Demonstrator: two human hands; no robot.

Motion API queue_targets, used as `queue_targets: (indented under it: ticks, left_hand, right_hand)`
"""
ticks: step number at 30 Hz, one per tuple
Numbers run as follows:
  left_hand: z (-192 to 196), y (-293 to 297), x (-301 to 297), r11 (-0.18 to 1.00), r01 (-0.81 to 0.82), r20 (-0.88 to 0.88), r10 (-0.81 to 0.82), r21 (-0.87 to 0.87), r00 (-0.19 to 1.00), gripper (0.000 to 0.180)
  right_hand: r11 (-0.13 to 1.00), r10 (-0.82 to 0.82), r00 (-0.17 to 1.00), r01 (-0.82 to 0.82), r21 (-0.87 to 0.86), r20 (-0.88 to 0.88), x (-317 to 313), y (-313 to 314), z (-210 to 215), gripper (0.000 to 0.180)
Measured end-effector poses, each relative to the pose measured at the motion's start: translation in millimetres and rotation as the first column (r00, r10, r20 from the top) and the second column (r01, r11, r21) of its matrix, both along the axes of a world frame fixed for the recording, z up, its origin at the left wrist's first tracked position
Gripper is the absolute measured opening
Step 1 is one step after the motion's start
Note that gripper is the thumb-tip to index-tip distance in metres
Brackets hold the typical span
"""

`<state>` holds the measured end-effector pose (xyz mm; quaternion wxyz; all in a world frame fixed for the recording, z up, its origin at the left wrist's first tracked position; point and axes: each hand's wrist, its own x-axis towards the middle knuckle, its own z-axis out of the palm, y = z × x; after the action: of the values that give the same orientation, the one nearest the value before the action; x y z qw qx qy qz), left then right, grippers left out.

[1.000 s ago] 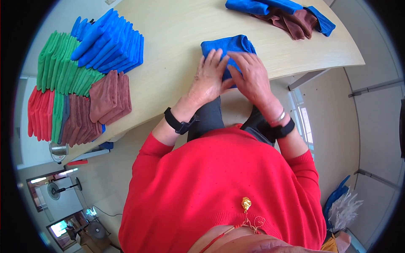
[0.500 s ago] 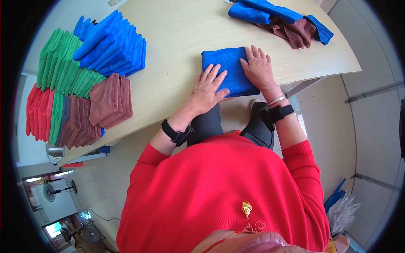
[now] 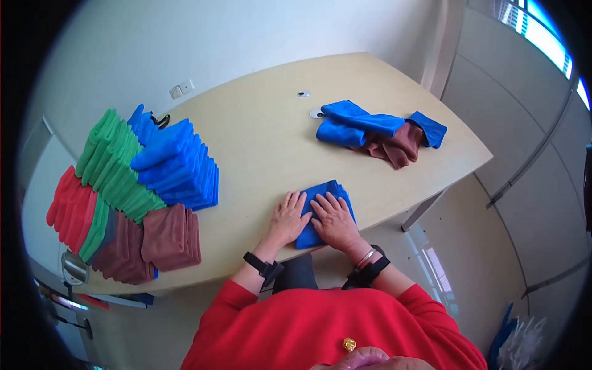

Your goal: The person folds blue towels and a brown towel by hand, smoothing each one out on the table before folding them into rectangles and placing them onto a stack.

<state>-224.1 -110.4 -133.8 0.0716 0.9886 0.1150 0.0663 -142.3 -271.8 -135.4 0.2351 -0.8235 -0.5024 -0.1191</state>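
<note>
A folded blue cloth [image 3: 324, 189] lies flat at the near edge of the table. On its left side my left hand [image 3: 288, 217] rests with fingers outstretched. My right hand [image 3: 336, 221] lies palm down across the top of the same cloth, its fingers slightly spread. Both hands are open and press on the fabric without gripping it. Part of the cloth is hidden under them.
Left on the table [image 3: 253, 142] stand stacks of folded cloths: blue [image 3: 185, 166], green [image 3: 114, 166], red [image 3: 69, 200] and brown [image 3: 171, 237]. Loose, crumpled blue [image 3: 364, 123] and brown cloths [image 3: 398, 145] lie at the far right. A wall socket [image 3: 182, 88] is behind.
The view has tilted up, showing more of the table and wall. My right hand has shifted from the cloth's right edge onto its middle, nearer my left hand.
</note>
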Motion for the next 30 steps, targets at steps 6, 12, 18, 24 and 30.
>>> queue_targets:
  ticks: [6,12,18,24,30]
  left_hand:
    - [-2,12,21,1.000,0.015,0.103,-0.017,0.024,0.995,0.055]
    - [15,27,5,0.979,0.033,0.288,0.027,-0.201,0.957,0.052]
    - [18,-30,-56,0.984,0.162,0.403,-0.116,-0.080,0.908,0.048]
    - [14,-42,-64,0.987,0.131,0.347,-0.155,0.092,0.925,0.045]
    - [19,-51,-55,0.950,0.102,0.310,-0.197,0.296,0.930,0.037]
  right_hand:
    - [0.995,0.023,0.996,-0.031,0.095,0.088,16,3,-3,0.046]
    - [1.000,0.027,0.999,-0.027,-0.003,0.046,21,11,4,0.047]
    - [1.000,-0.004,0.997,0.006,-0.030,0.072,17,11,3,0.048]
    - [1.000,-0.016,0.998,0.017,-0.026,0.062,13,6,3,0.048]
    - [0.999,0.040,0.999,-0.040,0.001,-0.013,15,-1,10,0.047]
